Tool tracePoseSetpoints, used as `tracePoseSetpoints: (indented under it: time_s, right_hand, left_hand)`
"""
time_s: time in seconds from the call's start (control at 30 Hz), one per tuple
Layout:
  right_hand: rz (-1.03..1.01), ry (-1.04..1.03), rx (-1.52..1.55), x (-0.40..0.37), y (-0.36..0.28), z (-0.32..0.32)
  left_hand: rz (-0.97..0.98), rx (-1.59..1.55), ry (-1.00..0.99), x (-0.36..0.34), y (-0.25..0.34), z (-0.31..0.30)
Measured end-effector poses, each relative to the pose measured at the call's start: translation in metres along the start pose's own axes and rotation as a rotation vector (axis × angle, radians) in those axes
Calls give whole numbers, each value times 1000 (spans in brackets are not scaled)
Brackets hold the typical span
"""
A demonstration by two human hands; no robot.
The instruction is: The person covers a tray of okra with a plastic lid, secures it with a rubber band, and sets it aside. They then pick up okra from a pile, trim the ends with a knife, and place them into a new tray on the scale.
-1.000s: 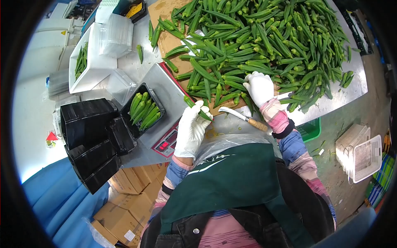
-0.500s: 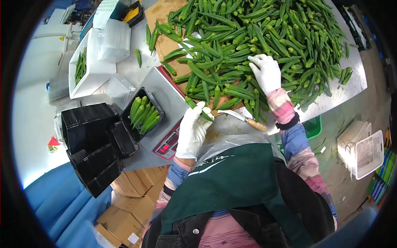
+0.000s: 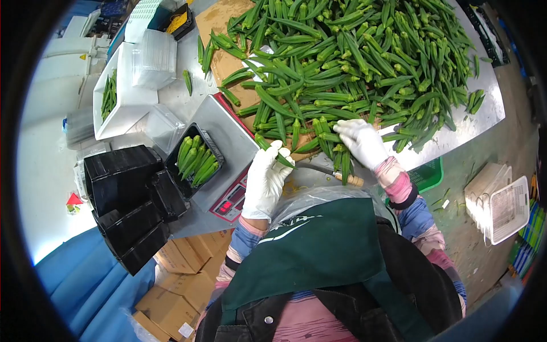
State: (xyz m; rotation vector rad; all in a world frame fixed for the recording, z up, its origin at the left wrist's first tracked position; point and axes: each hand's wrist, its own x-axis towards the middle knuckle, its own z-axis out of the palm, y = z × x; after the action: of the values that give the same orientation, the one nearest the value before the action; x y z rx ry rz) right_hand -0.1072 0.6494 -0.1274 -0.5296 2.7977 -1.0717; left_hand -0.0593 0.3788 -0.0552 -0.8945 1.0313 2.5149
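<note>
My left hand (image 3: 265, 182), in a white glove, is closed on an okra pod (image 3: 261, 141) whose ends show on both sides of the fingers. A large heap of okra (image 3: 364, 57) covers the table beyond. At the heap's near edge, my gloved right hand (image 3: 363, 143) rests on several okra pods, its fingers stretched out and slightly bent; the thumb is hidden. A knife with a wooden handle (image 3: 354, 180) lies below these pods, its blade partly covered by them. Left of my left hand, a black tray (image 3: 217, 153) holding several okra sits on a scale (image 3: 233, 139).
Stacked black trays (image 3: 122, 176) stand left of the scale. Behind them are a white foam box (image 3: 122, 105) with okra inside and a stack of clear lids (image 3: 154, 60). A green crate (image 3: 433, 176) and white baskets (image 3: 507, 211) are lower, at the right.
My right hand has come nearer, drawing several okra pods toward the table's near edge and over the knife blade. My left hand keeps its okra pod in the same place.
</note>
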Motion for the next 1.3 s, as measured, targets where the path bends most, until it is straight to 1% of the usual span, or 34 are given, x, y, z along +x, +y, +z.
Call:
tracePoseSetpoints:
  time_s: [0.03, 0.07, 0.17, 0.27, 0.37, 0.5, 0.63, 0.67, 0.77, 0.87, 0.9, 0.97, 1.0, 1.03, 1.1, 1.13, 1.17, 1.23, 1.3]
  right_hand:
    - [82, 40, 154, 7, 2, -4]
    - [119, 155, 92, 15, 1, -7]
    - [105, 297, -166, 47, 16, -11]
    - [49, 290, -376, 62, 45, 10]
    - [91, 205, -208, 64, 39, 2]
    - [221, 173, 386, 48, 13, -22]
    - [282, 175, 555, 28, 3, -35]
    - [265, 180, 589, 25, 3, -35]
    - [333, 164, 709, 15, 7, -30]
    - [348, 142, 719, 8, 7, -29]
    - [317, 91, 733, 7, 2, -33]
    - [256, -11, 758, 5, -16, -42]
    - [169, -62, 687, 5, -21, -39]
    - [92, -124, 663, 4, -31, -41]
    - [23, -237, 627, 4, -54, -40]
    - [12, -244, 673, 2, -61, -34]
    - [1, -252, 720, 1, -66, -26]
    - [35, -222, 770, 0, -69, -15]
    - [75, -180, 776, 1, -69, -14]
  left_hand:
    - [0, -1, 7, 0, 0, -1]
    - [1, -1, 14, 0, 0, -2]
    - [-1, -4, 19, 0, 1, -4]
    - [-12, -5, 23, 0, 1, -3]
    - [8, -4, 20, 0, 2, -4]
    - [28, 29, 19, 0, 1, -7]
    - [39, 62, -18, 0, 2, 5]
    - [45, 73, -30, 0, 2, 7]
    - [85, 128, -36, 0, 1, 10]
    - [86, 184, -27, 0, 2, 9]
    - [78, 201, -24, -1, 2, 9]
    - [49, 371, -53, -1, 2, 10]
    - [34, 456, -69, -2, 1, 11]
    - [5, 552, -133, -4, 1, 14]
    - [-53, 742, -264, -9, 1, 19]
    - [-145, 686, -261, -13, -3, 24]
    - [-239, 651, -305, -18, -1, 32]
    - [-272, 616, -335, -23, 5, 45]
    - [-261, 552, -288, -16, 2, 32]
